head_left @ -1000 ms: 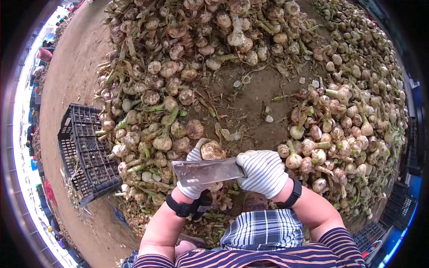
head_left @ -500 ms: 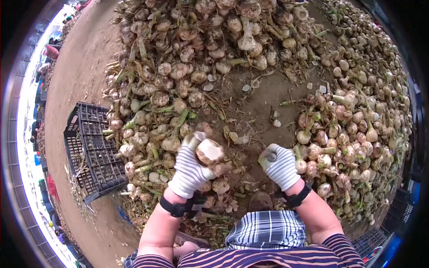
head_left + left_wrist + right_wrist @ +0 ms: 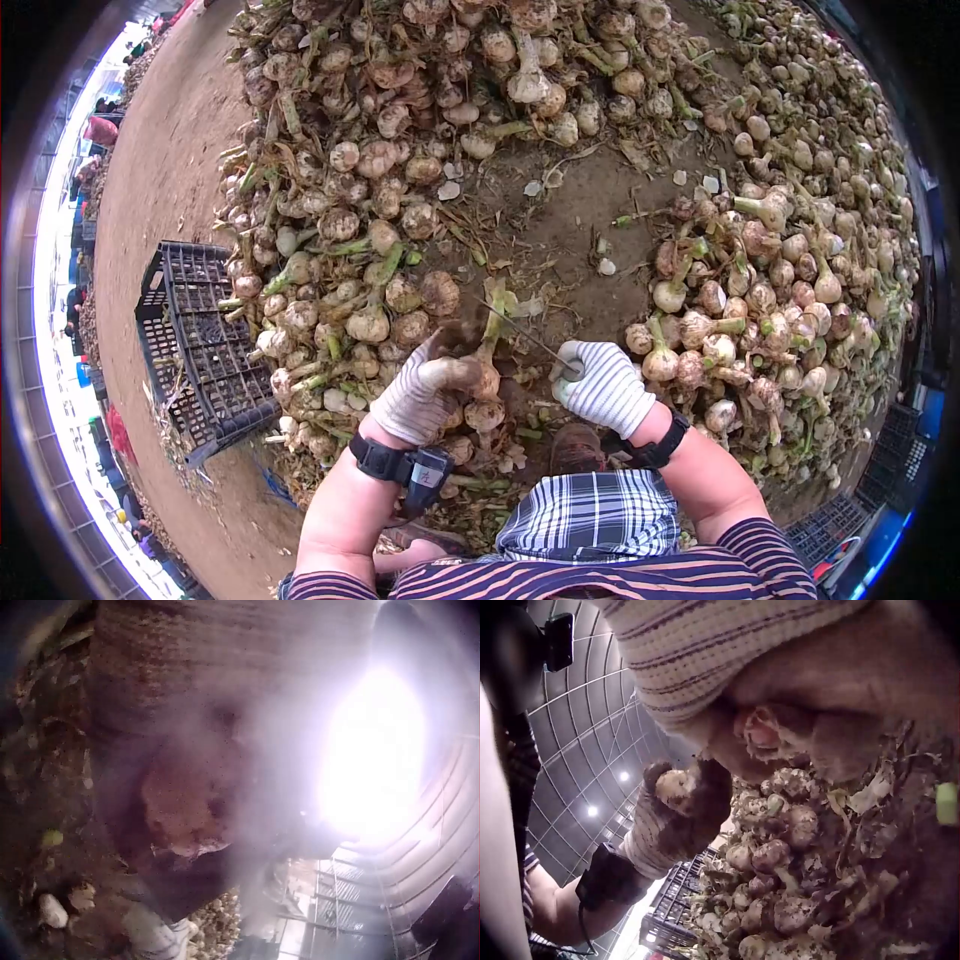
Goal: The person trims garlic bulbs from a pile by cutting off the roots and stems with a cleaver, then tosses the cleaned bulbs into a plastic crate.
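In the head view my gloved left hand [image 3: 420, 395] grips a garlic bulb [image 3: 484, 381] whose thick green stem [image 3: 497, 315] points up and away. Just right of it, my gloved right hand [image 3: 605, 385] is curled round the handle of a knife [image 3: 530, 338]; the blade is seen edge-on, reaching across near the stem. The right wrist view shows the left hand [image 3: 679, 817] round a bulb [image 3: 676, 786], and the right hand's striped glove [image 3: 727, 660] close up. Glare and blur cover much of the left wrist view, where the glove [image 3: 187, 645] looks dark.
Garlic with stems is heaped ahead [image 3: 400, 100] and at the left. Another pile [image 3: 760, 320] lies to the right. A black crate [image 3: 205, 340] stands tilted at the left. Bare soil [image 3: 590, 210] with trimmings lies between the piles. A shoe [image 3: 577, 450] is below the hands.
The broad knife face was over the left hand, then the hands parted with a pale cut bulb face showing. Now the left hand has a stemmed bulb, and the blade is beside its stem.
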Demonstrator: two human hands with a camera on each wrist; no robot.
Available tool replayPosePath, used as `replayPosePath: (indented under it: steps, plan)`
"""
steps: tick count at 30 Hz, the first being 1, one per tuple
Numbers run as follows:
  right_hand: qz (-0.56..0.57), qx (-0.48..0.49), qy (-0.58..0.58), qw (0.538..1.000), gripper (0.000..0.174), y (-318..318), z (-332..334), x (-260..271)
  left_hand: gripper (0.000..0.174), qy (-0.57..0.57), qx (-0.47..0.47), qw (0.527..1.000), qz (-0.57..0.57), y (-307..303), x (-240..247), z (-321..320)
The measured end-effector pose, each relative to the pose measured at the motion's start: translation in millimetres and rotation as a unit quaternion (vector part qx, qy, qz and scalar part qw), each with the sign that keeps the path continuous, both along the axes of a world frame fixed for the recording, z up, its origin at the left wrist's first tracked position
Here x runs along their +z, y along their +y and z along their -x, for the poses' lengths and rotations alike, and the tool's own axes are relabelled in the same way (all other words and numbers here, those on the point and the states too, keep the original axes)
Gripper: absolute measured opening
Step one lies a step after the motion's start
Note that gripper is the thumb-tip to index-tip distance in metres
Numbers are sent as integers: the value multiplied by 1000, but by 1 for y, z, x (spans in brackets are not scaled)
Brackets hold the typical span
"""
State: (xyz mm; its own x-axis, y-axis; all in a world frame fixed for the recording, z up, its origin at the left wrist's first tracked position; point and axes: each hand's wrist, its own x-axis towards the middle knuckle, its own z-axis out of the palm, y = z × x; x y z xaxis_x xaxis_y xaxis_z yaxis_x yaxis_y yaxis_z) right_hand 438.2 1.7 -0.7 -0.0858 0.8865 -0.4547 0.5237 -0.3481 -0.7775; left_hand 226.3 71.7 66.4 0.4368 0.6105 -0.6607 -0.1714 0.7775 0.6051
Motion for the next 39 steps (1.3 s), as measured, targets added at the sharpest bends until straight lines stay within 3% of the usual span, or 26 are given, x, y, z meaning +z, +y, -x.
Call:
replayPosePath:
  steps: [3,4,6,7,10,12,13,14,15,16,17,18,19,20,21,22,24,27,28,31,32,33,35,37,38,39]
  plan:
    - [-6,24,-50,998,15,7,2,13,43,82,-163,981,-67,7,-15,1]
    - [-17,39,-80,996,17,10,2,18,43,83,-165,981,-66,6,-16,-1]
    - [41,80,-83,992,23,19,-3,29,33,235,-196,938,-164,8,-15,-6]
    - [63,91,-91,990,24,19,-5,26,24,260,-146,930,-215,6,-11,-10]
    - [195,165,-154,955,32,10,-10,2,24,298,-37,890,-343,16,-8,8]
    - [169,135,-93,972,31,-28,-6,-46,37,251,22,925,-285,37,24,-22]
    - [168,143,-89,971,31,-37,2,-51,46,108,-27,950,-293,37,43,-45]
    - [158,37,33,986,31,-41,7,-55,54,-40,-76,951,-297,37,53,-69]
    - [146,-69,155,975,32,-45,10,-62,60,-52,-123,937,-323,39,50,-85]
    - [210,-66,181,958,38,-47,17,-111,66,-65,-173,919,-348,43,49,-96]
    - [228,-107,196,948,38,-39,10,-96,61,-1,-140,933,-331,56,50,-105]
    - [243,-149,210,935,38,-24,-3,-66,57,180,-124,890,-401,77,23,-101]
    - [256,-171,241,920,32,-9,-13,-31,55,340,-127,799,-480,105,-10,-86]
    - [207,-217,244,922,28,-12,-18,-39,63,516,-174,699,-464,131,-38,-66]
    - [214,-216,236,923,28,-12,-27,-43,70,646,-313,603,-347,146,-22,-65]
    - [223,-215,229,923,28,-13,-33,-46,75,706,-383,418,-424,153,-58,-38]
    - [230,-227,226,919,28,-15,-35,-45,72,683,-519,300,-416,179,-97,-5]
    - [218,-241,227,918,24,-9,-32,-41,75,664,-570,273,-400,193,-91,-11]
    - [213,-233,242,917,24,-9,-31,-37,75,663,-571,273,-401,193,-89,-11]
    - [194,-209,213,935,20,-9,-34,-40,79,661,-475,394,-426,175,-82,-13]
    - [196,-214,212,933,20,-12,-35,-43,61,634,-384,446,-501,161,-84,-10]
    - [126,-166,145,967,16,-13,-37,-45,61,631,-386,447,-503,147,-81,-11]
    - [5,-106,30,994,12,-11,-38,-37,55,435,-295,688,-500,116,-68,-14]
    - [-56,-45,-69,995,12,4,-36,6,50,196,-166,858,-444,85,-60,-17]
    - [-115,12,-163,980,13,12,-34,23,74,208,-153,894,-367,72,-62,-17]
    - [-144,43,-176,973,13,16,-32,28,77,209,-171,892,-362,60,-54,-17]
